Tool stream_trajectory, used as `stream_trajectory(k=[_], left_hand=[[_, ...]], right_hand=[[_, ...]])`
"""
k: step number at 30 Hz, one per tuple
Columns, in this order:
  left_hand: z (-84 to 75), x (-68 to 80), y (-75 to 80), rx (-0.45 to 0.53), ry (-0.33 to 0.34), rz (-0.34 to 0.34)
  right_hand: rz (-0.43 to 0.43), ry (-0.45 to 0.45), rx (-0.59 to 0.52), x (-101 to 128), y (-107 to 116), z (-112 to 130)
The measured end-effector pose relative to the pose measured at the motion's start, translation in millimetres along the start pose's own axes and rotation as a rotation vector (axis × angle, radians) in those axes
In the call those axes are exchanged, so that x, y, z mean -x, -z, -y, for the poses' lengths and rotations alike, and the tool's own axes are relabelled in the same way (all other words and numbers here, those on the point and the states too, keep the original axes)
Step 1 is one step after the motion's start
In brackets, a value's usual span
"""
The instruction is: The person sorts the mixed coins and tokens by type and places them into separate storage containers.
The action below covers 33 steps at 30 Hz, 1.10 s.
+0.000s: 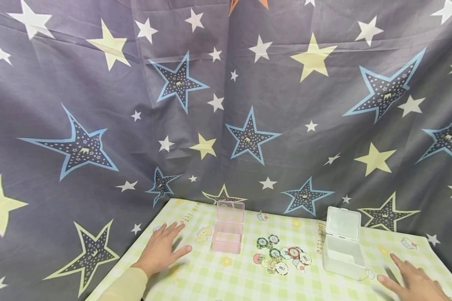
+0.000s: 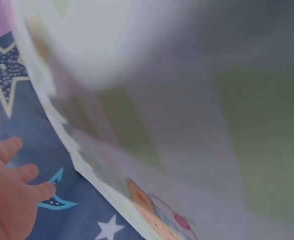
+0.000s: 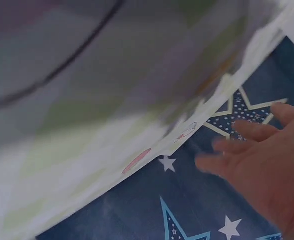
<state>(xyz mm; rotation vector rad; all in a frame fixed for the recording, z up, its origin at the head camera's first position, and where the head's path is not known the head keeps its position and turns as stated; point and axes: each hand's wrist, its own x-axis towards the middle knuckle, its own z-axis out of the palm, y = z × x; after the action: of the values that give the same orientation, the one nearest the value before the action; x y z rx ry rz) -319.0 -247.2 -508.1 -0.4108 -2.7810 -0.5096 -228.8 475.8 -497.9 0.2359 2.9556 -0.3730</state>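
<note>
Head view shows me the left hand (image 1: 161, 250) lying flat on the table (image 1: 211, 280) with its fingers (image 1: 172, 228) spread and holding nothing, just left of an open pink plastic box (image 1: 228, 232), while the right hand (image 1: 414, 282) rests palm down near the front right corner, fingers (image 1: 399, 261) also spread and empty, close beside an open clear plastic box (image 1: 342, 249). Between the two boxes I see a loose pile of poker chips (image 1: 280, 257) on the green checked tablecloth (image 1: 233, 288). A star-printed dark sheet (image 1: 226, 104) hangs behind the table; both wrist views are blurred.
</note>
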Motion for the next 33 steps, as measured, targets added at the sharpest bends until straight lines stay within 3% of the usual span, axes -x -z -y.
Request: stream_trajectory(k=[3, 7, 12, 17, 22, 26, 33], left_hand=[[-11.4, -2.0, 1.8, 0.074, 0.024, -0.02], [-44.4, -2.3, 2.0, 0.185, 0.022, -0.085], [-92.3, 6.2, -4.2, 0.297, -0.049, -0.104], [-127.7, 17.0, -10.8, 0.326, -0.166, -0.045], [-154.9, 23.8, -17.2, 0.325, -0.253, 0.074], [-171.5, 23.7, -21.6, 0.331, -0.287, 0.148], [-190.5, 16.7, -37.6, 0.314, -0.297, 0.192]], right_hand=[[0.02, -0.004, -0.168, 2, 5, 11], [0.033, 0.009, -0.394, 5, 8, 32], [0.031, 0.051, -0.518, 5, 8, 52], [-0.01, 0.058, -0.528, 2, 4, 65], [-0.032, 0.076, -0.518, 1, 2, 69], [-0.037, 0.074, -0.526, 1, 1, 70], [-0.032, 0.079, -0.544, -1, -1, 73]])
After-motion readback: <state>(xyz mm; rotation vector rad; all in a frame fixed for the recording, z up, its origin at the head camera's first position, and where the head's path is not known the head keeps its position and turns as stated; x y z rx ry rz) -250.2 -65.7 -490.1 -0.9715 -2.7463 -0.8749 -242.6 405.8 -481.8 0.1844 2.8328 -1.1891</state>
